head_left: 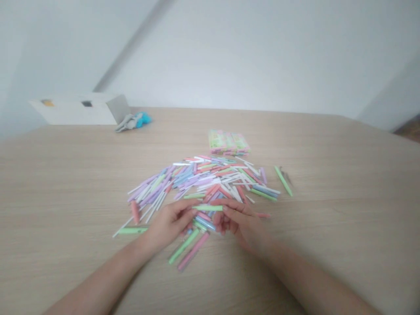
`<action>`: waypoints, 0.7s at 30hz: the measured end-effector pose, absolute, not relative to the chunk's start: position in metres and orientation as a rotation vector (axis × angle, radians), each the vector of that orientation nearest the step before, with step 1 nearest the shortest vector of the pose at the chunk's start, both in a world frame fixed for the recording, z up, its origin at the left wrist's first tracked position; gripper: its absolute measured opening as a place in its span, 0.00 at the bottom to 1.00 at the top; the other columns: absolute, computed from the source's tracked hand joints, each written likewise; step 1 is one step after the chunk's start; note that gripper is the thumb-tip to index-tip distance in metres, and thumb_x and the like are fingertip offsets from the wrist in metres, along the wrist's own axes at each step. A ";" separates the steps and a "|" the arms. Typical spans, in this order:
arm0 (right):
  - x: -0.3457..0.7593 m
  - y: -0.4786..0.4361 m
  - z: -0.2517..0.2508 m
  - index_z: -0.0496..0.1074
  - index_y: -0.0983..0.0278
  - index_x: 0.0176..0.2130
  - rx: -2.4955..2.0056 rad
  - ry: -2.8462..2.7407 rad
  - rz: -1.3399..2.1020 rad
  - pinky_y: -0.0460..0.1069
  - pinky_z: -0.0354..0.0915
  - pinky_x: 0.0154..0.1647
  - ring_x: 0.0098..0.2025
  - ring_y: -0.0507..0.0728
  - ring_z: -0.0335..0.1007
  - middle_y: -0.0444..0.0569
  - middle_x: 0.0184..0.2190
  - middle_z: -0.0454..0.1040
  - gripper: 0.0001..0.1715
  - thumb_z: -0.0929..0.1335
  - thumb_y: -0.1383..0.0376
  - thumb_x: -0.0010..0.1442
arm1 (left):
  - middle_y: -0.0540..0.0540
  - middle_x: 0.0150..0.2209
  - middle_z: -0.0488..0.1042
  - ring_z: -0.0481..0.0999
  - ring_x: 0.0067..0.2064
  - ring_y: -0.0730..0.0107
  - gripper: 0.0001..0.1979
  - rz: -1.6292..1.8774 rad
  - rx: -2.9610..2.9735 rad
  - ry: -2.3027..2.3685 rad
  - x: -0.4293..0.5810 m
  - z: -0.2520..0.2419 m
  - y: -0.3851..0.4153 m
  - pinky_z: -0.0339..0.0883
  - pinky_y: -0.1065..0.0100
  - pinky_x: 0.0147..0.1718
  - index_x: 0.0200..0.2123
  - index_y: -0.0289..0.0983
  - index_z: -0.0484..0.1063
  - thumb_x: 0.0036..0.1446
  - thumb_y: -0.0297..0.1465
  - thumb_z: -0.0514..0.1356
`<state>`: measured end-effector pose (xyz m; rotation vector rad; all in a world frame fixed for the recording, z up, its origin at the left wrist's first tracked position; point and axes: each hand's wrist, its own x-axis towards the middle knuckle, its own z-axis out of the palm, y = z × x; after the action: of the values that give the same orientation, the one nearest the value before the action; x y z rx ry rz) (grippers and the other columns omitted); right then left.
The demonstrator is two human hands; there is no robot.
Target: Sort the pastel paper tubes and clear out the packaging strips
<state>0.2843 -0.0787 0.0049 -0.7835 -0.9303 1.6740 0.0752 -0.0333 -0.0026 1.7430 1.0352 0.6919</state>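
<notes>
A green pen [207, 208] lies level between my two hands, just above the wooden table [344, 210]. My left hand [170, 223] pinches its left end and also holds several pens, a green one [183, 246] and a pink one [193, 251], that stick out toward me. My right hand [241, 221] pinches the right end of the green pen. Right behind my hands spreads a pile of pastel pens and white refills [203, 181], in purple, pink, blue and green.
A stack of pink-and-green packs [229, 142] sits behind the pile. A lone green pen [282, 180] lies to the right. At the far left stand a white box [78, 108] and a grey and blue cloth item [133, 121]. A white wall rises behind.
</notes>
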 end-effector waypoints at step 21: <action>0.342 -0.046 0.012 0.76 0.63 0.37 -1.537 -1.779 0.377 0.50 0.65 0.40 0.37 0.56 0.71 0.48 0.35 0.78 0.11 0.65 0.69 0.57 | 0.55 0.19 0.67 0.68 0.16 0.73 0.15 0.840 1.548 1.212 0.069 -0.003 -0.023 0.60 0.74 0.13 0.37 0.38 0.67 0.58 0.44 0.55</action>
<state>0.3423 -0.0463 0.0117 -1.5371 -1.7788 0.3774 0.0686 -0.0230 -0.0031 1.5478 1.2117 0.8401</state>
